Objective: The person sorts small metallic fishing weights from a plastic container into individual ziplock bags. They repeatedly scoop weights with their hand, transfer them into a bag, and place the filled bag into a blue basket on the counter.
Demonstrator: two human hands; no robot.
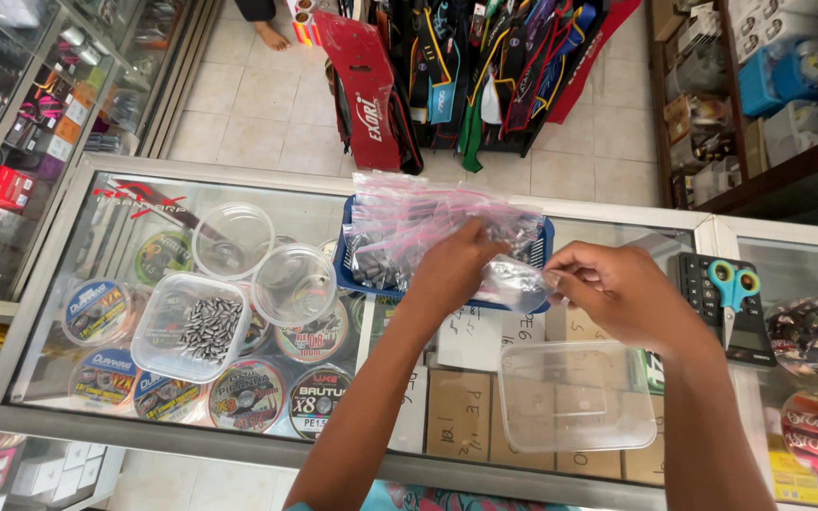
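Left hand (452, 265) and right hand (617, 293) both pinch one small clear zip bag (513, 282) at the front edge of the blue basket (347, 274); empty rectangular tub (575, 396) just below.

Shop interior: pale tiled floor (257, 104), glass display counter (68, 284) near, wooden shelves (759, 170) far right, hanging-goods rack (485, 76) far centre.

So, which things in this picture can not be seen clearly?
- Small bag, head view: both hands, left hand and right hand, cover parts of it; contents unclear.
- Blue basket: the pile of plastic bags hides its inside.
- Person standing beyond the counter: only a foot shows, the rest cut off by the top edge.
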